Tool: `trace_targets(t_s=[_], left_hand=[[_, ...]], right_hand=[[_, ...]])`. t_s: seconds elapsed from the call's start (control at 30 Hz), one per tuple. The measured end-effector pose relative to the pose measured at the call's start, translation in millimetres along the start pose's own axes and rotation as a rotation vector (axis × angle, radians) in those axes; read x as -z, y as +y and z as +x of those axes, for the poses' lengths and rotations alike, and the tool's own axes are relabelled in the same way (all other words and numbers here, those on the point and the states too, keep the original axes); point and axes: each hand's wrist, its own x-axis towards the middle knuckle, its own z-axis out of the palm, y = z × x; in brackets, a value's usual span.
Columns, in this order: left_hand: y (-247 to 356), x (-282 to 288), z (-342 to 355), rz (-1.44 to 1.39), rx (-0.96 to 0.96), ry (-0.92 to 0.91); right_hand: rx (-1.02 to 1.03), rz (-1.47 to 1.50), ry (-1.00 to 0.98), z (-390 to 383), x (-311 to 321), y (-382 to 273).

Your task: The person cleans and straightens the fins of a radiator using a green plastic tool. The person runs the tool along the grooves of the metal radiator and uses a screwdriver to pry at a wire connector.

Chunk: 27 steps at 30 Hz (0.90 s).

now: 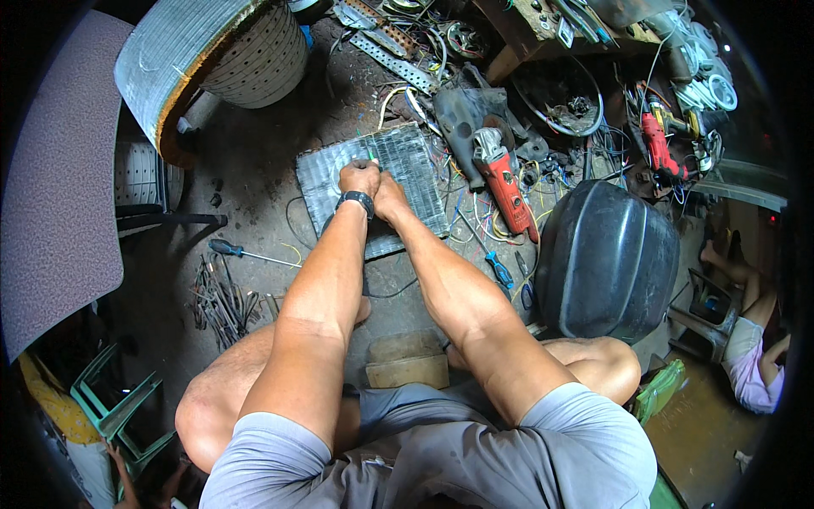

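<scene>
A square grey panel [415, 161] with a streaked, scuffed surface lies on the floor in front of me. Over its middle my left hand [359, 177], with a dark band on the wrist, is closed. Pressed against it is my right hand [389, 197], also closed. What the fingers hold is mostly hidden; a small green bit shows just beyond them, too little to name. A thin dark cord [294, 222] curves beside the panel's left edge. A red angle grinder [507, 188] lies to the right of the panel.
Screwdrivers with blue handles lie left [225, 247] and right [498, 270]. A black rounded casing [609, 261] stands at the right. Loose wires and perforated metal strips [392, 59] clutter the far side. A perforated drum [259, 64] is far left. Other people sit at both lower sides.
</scene>
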Motion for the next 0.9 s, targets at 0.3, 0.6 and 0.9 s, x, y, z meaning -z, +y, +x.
trace_targets(t_s=[0.3,0.6,0.9], left_hand=[[0,2,-17,-0.011,-0.026,-0.027],[-1,4,-22,-0.003,0.003,-0.026],[-4,7,-32,0.020,-0.016,-0.029]], right_hand=[[0.042,0.004,0.029,-1,-3,17],[0.043,-0.033,0.026,-5,-5,20],[0.039,-0.010,0.013,-17,-3,20]])
